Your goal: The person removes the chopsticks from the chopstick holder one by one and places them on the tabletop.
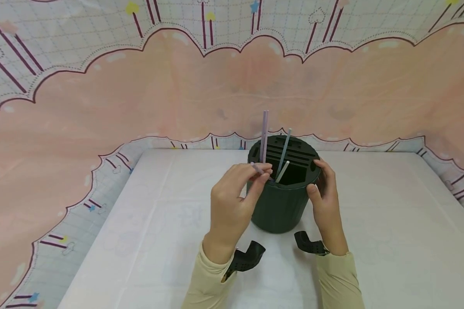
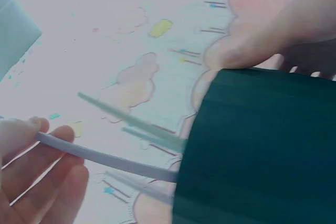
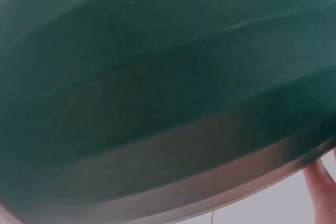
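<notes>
A dark green round container (image 1: 280,201) with a slotted top stands on the white table (image 1: 371,240). Several thin sticks stand in it: two lilac ones (image 1: 264,135), a blue-grey one (image 1: 284,150) and a white one (image 1: 282,171). My left hand (image 1: 232,201) pinches the end of a pale stick (image 2: 105,157) at the container's near left rim; the stick's other end runs into the container (image 2: 257,145). My right hand (image 1: 325,201) grips the container's right side, thumb in front and fingers on the rim. The right wrist view is filled by the container's green wall (image 3: 168,93).
A pink and white patterned cloth (image 1: 100,107) drapes the wall and the table's edges. Black wrist mounts (image 1: 247,257) sit at both beige sleeves. The container stands near the table's middle, with bare white cloth around it.
</notes>
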A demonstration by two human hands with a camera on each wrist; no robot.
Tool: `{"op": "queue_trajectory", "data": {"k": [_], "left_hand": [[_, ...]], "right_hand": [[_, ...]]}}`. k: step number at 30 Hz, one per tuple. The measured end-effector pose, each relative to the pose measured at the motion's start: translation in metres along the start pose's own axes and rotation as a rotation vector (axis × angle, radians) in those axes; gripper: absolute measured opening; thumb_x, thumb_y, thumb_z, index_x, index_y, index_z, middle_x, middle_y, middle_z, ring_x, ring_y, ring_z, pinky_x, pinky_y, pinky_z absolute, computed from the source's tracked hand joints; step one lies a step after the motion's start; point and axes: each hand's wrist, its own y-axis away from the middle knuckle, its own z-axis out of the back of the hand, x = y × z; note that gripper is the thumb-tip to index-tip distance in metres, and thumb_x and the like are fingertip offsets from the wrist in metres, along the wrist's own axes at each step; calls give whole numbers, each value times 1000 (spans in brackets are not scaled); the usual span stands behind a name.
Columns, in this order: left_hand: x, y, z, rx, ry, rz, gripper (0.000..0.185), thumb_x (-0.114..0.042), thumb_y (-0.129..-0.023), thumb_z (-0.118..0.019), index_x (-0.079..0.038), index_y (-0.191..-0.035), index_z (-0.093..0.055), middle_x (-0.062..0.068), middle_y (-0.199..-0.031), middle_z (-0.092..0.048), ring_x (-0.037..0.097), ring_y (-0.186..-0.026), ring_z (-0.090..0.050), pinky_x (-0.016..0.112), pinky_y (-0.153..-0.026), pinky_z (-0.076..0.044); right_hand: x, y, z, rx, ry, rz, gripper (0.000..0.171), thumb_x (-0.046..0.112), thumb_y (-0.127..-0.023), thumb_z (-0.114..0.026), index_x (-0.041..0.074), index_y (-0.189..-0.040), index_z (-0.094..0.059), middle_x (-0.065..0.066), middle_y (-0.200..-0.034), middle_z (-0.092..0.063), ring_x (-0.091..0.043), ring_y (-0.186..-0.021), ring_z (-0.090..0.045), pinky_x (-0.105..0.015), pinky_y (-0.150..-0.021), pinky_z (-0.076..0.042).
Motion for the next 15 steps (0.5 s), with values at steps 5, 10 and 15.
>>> {"op": "queue_trajectory", "data": {"k": [5,10,15], "left_hand": [[-4,-3,14,-136,142,64,18,2,-82,-61,1,-100,-63,7,-90,-66,16,-82,-62,29,-70,-51],[-5,-5,30,-276,309,141,18,5,-86,-53,7,-103,-57,16,-86,-64,25,-78,-62,37,-68,-52],[-6,-9,46,-437,365,159,20,3,-88,-50,12,-105,-53,22,-84,-60,31,-78,-61,40,-67,-51]], "right_hand": [[-3,-1,0,0,12,-5,53,29,-90,-51,18,-137,-29,-1,-144,-21,-20,-132,-20,-42,-104,-19],[0,0,0,5,14,-18,52,28,-91,-51,18,-137,-28,-1,-144,-20,-21,-132,-21,-40,-104,-22],[8,-1,-2,2,1,2,52,27,-91,-50,16,-137,-29,-4,-143,-22,-22,-131,-23,-35,-103,-24]]}}
